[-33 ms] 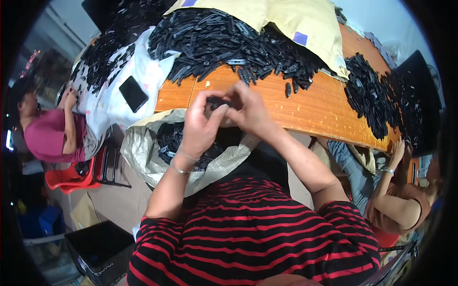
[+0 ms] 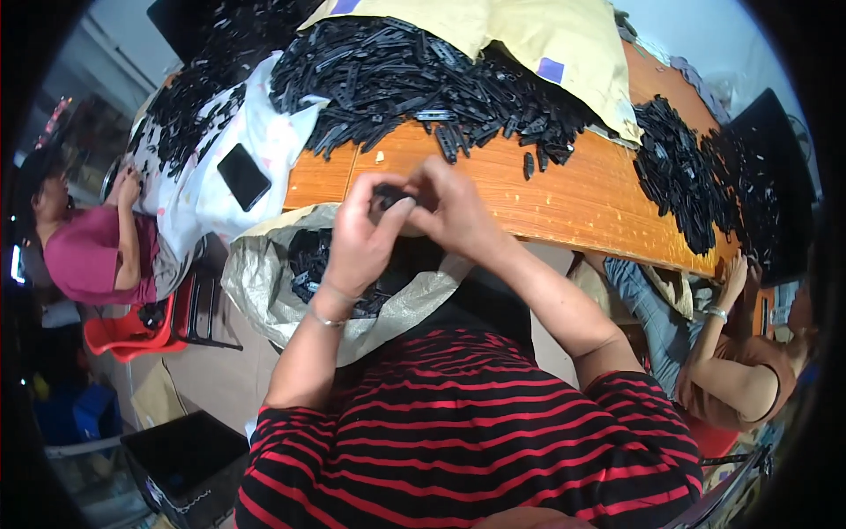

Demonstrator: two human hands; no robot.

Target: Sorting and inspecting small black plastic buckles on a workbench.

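Note:
My left hand (image 2: 357, 238) and my right hand (image 2: 451, 210) meet just above the near edge of the wooden table (image 2: 573, 203). Together they pinch a small black plastic part (image 2: 392, 196) between the fingertips. Most of the part is hidden by my fingers. Directly under my hands an open woven sack (image 2: 260, 286) holds more black parts (image 2: 308, 260). A big heap of the same black parts (image 2: 414, 79) lies further back on the table.
A black phone (image 2: 244, 176) lies on a white cloth (image 2: 269, 137) at the left. A yellow sack (image 2: 538, 44) covers the far side, and another black pile (image 2: 683, 176) sits right. One person (image 2: 88, 256) sits left, another person (image 2: 749, 366) right. A black bin (image 2: 185, 458) stands at lower left.

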